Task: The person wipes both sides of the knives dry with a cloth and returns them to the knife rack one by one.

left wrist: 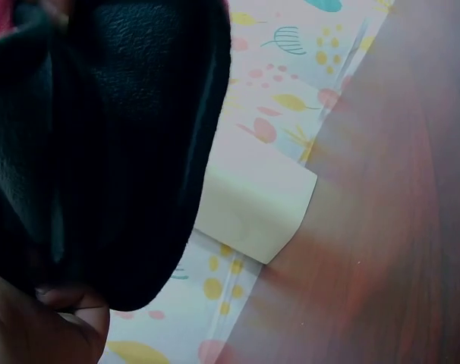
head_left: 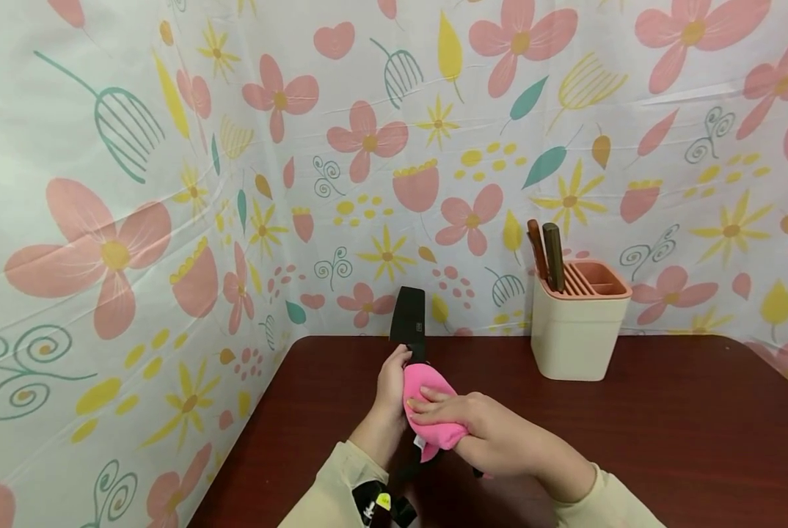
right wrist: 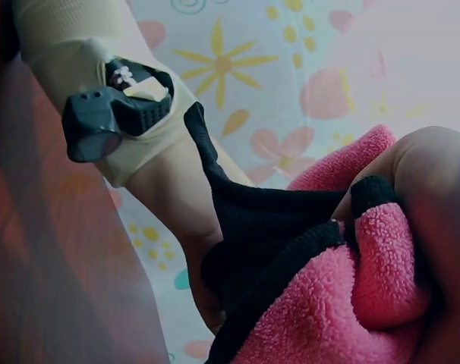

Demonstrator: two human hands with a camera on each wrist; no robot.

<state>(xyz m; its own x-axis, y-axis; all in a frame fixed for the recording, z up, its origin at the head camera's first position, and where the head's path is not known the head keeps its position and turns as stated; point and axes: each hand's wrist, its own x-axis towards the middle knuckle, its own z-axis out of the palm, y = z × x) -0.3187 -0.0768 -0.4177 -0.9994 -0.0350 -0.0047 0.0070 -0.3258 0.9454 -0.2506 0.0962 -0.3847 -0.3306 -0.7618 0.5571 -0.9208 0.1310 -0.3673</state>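
Observation:
In the head view my left hand (head_left: 390,385) grips a black kitchen knife (head_left: 408,315) near the base of its broad blade, which points up and away. My right hand (head_left: 500,433) holds a pink cloth (head_left: 433,385) against the knife's lower part, its fingers spread over the top; the handle is mostly hidden. The right wrist view shows the fluffy pink cloth (right wrist: 313,311) folded, with black edging and dark parts beside my left hand (right wrist: 192,235). A dark textured sheet (left wrist: 139,152) fills much of the left wrist view, with a thumb at its lower edge.
A cream knife holder (head_left: 579,337) with an orange slotted top stands at the back right of the dark red-brown table (head_left: 684,411). Brown-handled utensils (head_left: 552,257) stand in it. Flower-patterned sheets (head_left: 367,147) hang behind and on the left.

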